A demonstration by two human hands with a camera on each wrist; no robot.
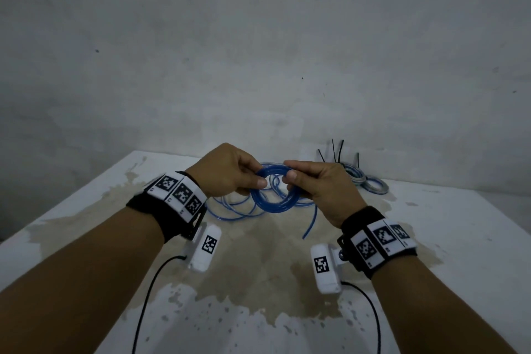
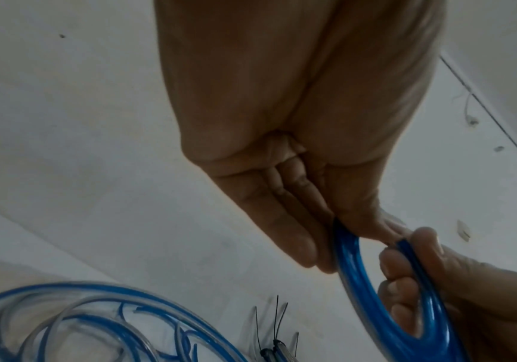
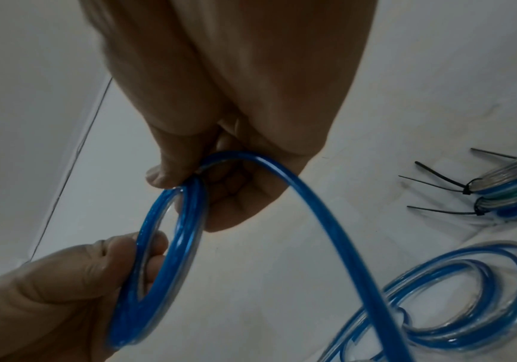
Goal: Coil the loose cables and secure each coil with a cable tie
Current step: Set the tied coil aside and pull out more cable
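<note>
A small coil of blue cable [image 1: 270, 208] is held up above the table between both hands. My left hand [image 1: 255, 175] pinches its left side between thumb and fingers [image 2: 297, 232]. My right hand [image 1: 291, 181] grips the right side, with fingers [image 3: 229, 193] curled round the strands. From the right hand the cable's free tail [image 3: 328, 232] hangs down, its end [image 1: 306, 234] just above the table. More loose blue and clear cable [image 1: 230, 210] lies tangled on the table under the hands.
Tied coils [image 1: 362, 178] with black cable ties [image 1: 336, 152] sticking up lie at the table's back right, near the wall. The white table [image 1: 459, 224] has a large brown stain in its middle. Black leads run from the wrist cameras toward me.
</note>
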